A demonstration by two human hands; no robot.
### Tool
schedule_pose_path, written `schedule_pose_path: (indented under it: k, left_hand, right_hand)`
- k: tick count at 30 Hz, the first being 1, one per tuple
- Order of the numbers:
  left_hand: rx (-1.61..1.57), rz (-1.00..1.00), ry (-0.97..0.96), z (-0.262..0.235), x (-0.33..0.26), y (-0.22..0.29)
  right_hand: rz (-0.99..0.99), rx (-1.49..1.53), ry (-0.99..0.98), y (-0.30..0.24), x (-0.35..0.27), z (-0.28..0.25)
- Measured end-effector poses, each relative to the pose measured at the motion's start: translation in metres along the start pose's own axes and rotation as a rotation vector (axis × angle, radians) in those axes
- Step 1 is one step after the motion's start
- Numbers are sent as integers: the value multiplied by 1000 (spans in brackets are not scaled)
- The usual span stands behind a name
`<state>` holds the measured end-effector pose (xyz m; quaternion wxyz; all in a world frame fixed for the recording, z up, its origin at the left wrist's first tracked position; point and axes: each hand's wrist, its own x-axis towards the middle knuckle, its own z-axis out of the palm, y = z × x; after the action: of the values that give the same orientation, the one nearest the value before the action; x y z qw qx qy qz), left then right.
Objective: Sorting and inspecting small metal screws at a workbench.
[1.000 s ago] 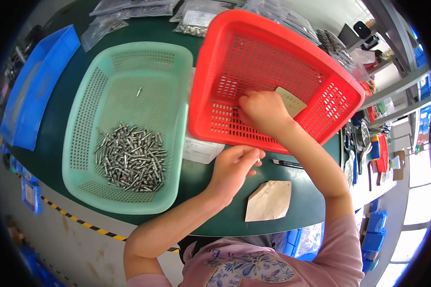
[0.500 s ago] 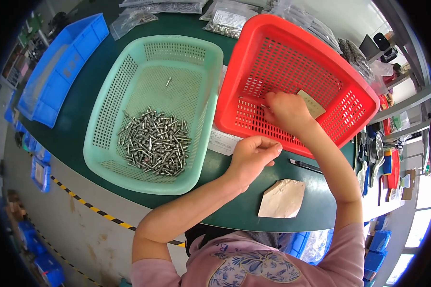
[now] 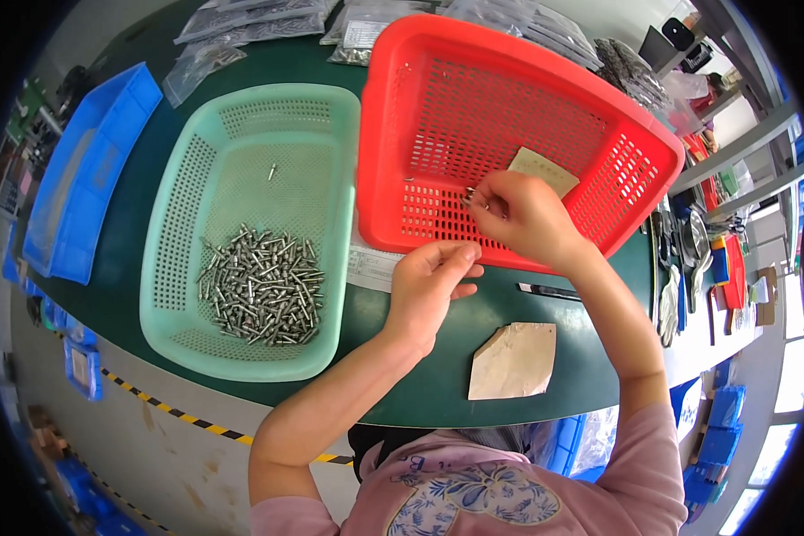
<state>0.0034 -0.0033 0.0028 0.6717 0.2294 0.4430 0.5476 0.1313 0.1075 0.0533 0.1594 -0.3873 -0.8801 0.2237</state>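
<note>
Red, perforated and wide, a plastic basket [image 3: 382, 134] lies under and beyond your right grip [image 3: 527, 214], which is bent over its near side. Your right grip is pinched narrow, with small metal pins [image 3: 470, 195] showing at the fingertips; the curled fingers hide how many. Your left grip [image 3: 422, 288] is just to the left of and nearer to you than the right one, beside the basket's near rim. Its thumb and forefinger are drawn together, and you cannot tell whether anything is between them.

Well to the left of your left grip stands a pale green basket [image 3: 174, 255], holding a heap of silvery metal pins [image 3: 263, 286] towards its near end and one lone pin [image 3: 272, 171] farther off. A printed sheet [image 3: 371, 270] lies partly covered between the two baskets, near your left grip. Just beyond your right grip, a tan card [image 3: 545, 170] lies in the red basket. Nearer to you than your right grip, a black cutter [image 3: 549, 292] and a piece of brown paper [image 3: 513, 362] rest on the dark green worktop [image 3: 420, 384].
</note>
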Motion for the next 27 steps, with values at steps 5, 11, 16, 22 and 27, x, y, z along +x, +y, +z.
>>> schedule_pose_path:
  k: [5, 11, 16, 22, 27]
  left_hand:
    - [-57, -16, -21, 10, -4, -6]
    - [4, -51, -104, 9, -7, -11]
    - [47, -74, -191, 9, -6, -10]
    - [56, -90, -215, 9, -7, -11]
    - [197, 38, -221, 4, -10, -11]
  right_hand:
    - [202, 255, 74, -15, -67, 5]
    - [244, 367, 235, -14, -96, 22]
    - [-68, 92, 387, -3, -105, 26]
    - [-209, -21, 525, 4, -105, 32]
    - [-247, -29, 511, 6, -106, 41]
